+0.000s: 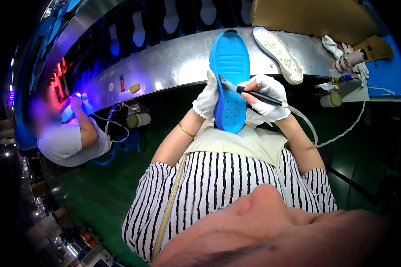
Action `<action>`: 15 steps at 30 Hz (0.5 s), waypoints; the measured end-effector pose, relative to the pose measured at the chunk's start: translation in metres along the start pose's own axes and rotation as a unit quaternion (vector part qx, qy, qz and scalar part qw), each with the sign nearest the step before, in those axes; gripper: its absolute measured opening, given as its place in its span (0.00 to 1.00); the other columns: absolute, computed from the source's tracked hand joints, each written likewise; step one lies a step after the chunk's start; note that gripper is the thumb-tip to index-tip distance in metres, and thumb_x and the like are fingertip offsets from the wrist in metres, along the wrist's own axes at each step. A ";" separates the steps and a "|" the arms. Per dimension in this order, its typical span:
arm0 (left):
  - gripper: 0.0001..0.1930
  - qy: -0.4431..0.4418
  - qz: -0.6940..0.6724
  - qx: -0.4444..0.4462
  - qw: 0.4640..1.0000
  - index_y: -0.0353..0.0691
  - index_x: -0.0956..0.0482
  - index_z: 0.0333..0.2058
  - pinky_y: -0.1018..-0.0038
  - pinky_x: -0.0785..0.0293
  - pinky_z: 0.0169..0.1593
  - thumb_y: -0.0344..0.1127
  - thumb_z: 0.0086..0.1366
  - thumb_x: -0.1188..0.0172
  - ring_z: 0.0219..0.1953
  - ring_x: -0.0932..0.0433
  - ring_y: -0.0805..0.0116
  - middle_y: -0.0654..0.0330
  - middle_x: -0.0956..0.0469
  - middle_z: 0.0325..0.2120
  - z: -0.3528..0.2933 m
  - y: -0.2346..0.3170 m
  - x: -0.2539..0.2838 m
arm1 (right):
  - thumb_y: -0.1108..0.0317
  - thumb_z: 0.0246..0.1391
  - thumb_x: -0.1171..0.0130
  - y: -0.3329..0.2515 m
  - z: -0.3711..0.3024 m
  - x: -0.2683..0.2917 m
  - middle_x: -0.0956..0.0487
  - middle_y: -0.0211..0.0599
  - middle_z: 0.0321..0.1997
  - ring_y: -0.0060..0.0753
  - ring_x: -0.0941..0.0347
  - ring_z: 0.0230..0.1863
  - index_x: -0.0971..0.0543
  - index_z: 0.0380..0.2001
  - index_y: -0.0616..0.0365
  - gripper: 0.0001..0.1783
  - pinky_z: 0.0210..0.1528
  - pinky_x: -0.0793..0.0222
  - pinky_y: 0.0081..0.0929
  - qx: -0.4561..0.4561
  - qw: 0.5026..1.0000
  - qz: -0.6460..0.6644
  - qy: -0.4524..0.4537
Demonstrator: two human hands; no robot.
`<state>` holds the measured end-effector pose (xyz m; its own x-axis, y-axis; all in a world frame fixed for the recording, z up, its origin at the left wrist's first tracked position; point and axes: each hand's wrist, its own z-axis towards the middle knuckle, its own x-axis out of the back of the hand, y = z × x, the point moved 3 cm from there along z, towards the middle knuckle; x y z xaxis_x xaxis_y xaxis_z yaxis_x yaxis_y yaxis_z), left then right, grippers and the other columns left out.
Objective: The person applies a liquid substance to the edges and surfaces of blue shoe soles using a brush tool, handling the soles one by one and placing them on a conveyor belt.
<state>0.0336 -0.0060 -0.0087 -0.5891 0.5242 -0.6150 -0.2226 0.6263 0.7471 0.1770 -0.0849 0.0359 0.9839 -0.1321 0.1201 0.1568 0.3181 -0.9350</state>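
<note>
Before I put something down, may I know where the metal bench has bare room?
The widest bare stretch of metal bench lies between the yellow sponge and the blue shoe sole in the left hand. A smaller patch lies between the white shoe sole and the white gloves. The right end is crowded: those gloves, a pink cup.

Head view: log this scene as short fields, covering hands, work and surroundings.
Left hand: white-gloved, holding the left edge of the blue shoe sole
Right hand: white-gloved with bare fingertips showing, gripping the brush
Brush: black-handled, bristles over the sole, pale hose at its rear
Metal bench: white shoe sole, yellow block
Co-worker: at far left, white top
</note>
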 end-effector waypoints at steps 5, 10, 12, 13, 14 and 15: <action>0.53 -0.043 -0.057 -0.085 0.994 0.39 0.44 0.60 0.60 0.28 0.54 0.81 0.49 0.69 0.52 0.28 0.56 0.48 0.32 0.52 0.019 0.025 -0.013 | 0.79 0.48 0.39 0.000 0.017 0.010 0.20 0.38 0.33 0.20 0.25 0.28 0.24 0.30 0.63 0.05 0.34 0.27 0.18 -0.076 0.995 0.049 0.036; 0.55 -0.119 -0.184 -0.152 0.964 0.37 0.44 0.60 0.53 0.33 0.57 0.81 0.47 0.61 0.52 0.30 0.52 0.48 0.32 0.52 0.053 0.030 0.014 | 0.80 0.44 0.36 -0.017 0.027 -0.008 0.20 0.37 0.32 0.19 0.26 0.28 0.23 0.29 0.61 0.07 0.32 0.29 0.18 0.083 0.996 0.002 -0.012; 0.55 -0.226 -0.254 -0.163 0.926 0.37 0.43 0.60 0.55 0.37 0.60 0.79 0.46 0.55 0.53 0.31 0.54 0.49 0.31 0.52 0.058 0.038 0.014 | 0.80 0.45 0.37 -0.022 0.029 -0.011 0.20 0.36 0.34 0.18 0.26 0.28 0.22 0.30 0.61 0.07 0.33 0.29 0.17 0.022 0.996 0.073 -0.048; 0.53 -0.239 -0.256 -0.181 0.919 0.37 0.42 0.60 0.55 0.38 0.61 0.77 0.47 0.53 0.53 0.31 0.55 0.49 0.31 0.52 0.058 0.043 0.009 | 0.81 0.46 0.37 -0.024 0.030 -0.010 0.19 0.36 0.35 0.18 0.26 0.28 0.22 0.31 0.61 0.07 0.33 0.29 0.16 -0.021 0.990 0.126 -0.050; 0.51 -0.251 -0.256 -0.201 0.912 0.36 0.41 0.59 0.56 0.39 0.62 0.75 0.49 0.50 0.54 0.31 0.56 0.50 0.31 0.52 0.055 0.052 0.001 | 0.80 0.48 0.38 -0.026 0.030 -0.007 0.19 0.36 0.36 0.17 0.27 0.28 0.22 0.32 0.62 0.07 0.33 0.28 0.16 -0.052 0.985 0.160 -0.019; 0.49 -0.270 -0.260 -0.227 0.899 0.36 0.41 0.59 0.56 0.40 0.63 0.72 0.51 0.48 0.54 0.31 0.57 0.50 0.31 0.52 0.050 0.060 -0.008 | 0.79 0.48 0.38 -0.024 0.032 -0.005 0.19 0.37 0.37 0.16 0.27 0.27 0.22 0.32 0.62 0.06 0.33 0.28 0.15 -0.028 0.995 0.095 0.013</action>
<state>0.0640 0.0564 0.0285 0.1225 0.5095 -0.8517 -0.7256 0.6315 0.2734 0.1711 -0.0616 0.0685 0.9928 -0.0985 -0.0681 -0.0371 0.2875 -0.9571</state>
